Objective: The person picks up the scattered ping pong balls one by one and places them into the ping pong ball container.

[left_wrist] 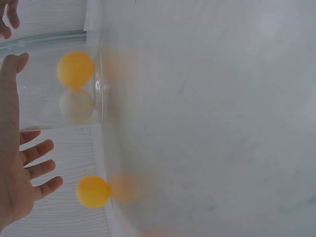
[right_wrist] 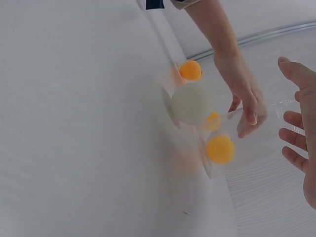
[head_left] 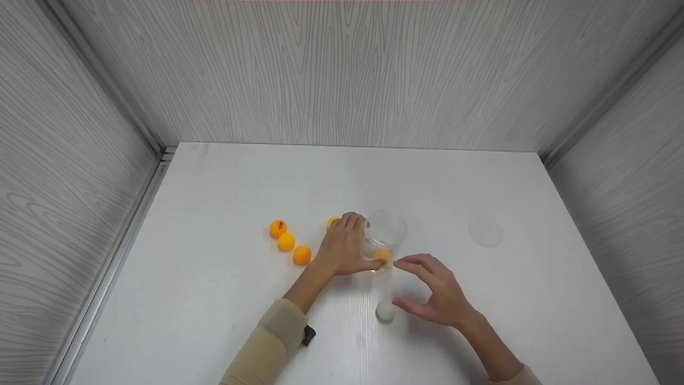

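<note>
My left hand (head_left: 344, 246) grips a clear plastic cylinder (head_left: 386, 229) that stands upright on the table, thumb on its near side. Inside, at the bottom, lie an orange ball (left_wrist: 75, 69) and a whitish ball (left_wrist: 76, 105), seen through the wall in the left wrist view. Another white ball (head_left: 385, 311) is in front of the cylinder, also large in the right wrist view. Beside it my right hand (head_left: 435, 291) is held with fingers and thumb spread apart and nothing between them. An orange ball (head_left: 333, 221) shows partly behind my left hand.
Several orange balls (head_left: 286, 241) lie in a loose row left of my left hand. A clear round disc (head_left: 485, 231) rests on the white table (head_left: 224, 182) at the right. Wood-grained panels (head_left: 342, 75) enclose the back and sides. A small black object (head_left: 308, 335) shows beside my left sleeve.
</note>
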Available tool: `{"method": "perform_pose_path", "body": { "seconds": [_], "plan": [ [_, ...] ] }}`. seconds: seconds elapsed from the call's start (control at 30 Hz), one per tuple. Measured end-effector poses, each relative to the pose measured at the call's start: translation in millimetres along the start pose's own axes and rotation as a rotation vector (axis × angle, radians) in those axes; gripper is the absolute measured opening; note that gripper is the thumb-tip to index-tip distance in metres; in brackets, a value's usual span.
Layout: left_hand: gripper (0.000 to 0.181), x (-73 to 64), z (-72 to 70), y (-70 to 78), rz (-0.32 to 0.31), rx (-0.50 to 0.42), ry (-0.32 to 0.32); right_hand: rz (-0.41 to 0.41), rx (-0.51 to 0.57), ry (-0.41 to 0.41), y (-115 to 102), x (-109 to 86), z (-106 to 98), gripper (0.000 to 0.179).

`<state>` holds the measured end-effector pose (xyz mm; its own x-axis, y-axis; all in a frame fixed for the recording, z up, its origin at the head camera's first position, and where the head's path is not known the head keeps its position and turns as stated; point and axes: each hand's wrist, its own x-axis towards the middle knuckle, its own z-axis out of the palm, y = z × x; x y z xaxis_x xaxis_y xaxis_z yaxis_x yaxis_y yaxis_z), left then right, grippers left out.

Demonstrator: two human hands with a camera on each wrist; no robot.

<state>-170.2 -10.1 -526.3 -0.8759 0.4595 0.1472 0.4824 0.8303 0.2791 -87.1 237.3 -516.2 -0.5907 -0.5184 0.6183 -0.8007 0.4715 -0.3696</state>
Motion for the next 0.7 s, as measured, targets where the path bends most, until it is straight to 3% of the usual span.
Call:
{"method": "perform_pose_path", "body": {
  "seconds": [0.37,0.7],
  "plan": [
    [0.094,0.5,-0.5,0.4,-0.003,0.022,-0.002,0.032,-0.001,-0.013,-1,-11.1,11,0.063],
    [0.094,-0.6,1.4,-1.3,0.021,0.053,0.024,0.054,0.015,-0.037,2,-22.6,24,0.074]
  ]
}}
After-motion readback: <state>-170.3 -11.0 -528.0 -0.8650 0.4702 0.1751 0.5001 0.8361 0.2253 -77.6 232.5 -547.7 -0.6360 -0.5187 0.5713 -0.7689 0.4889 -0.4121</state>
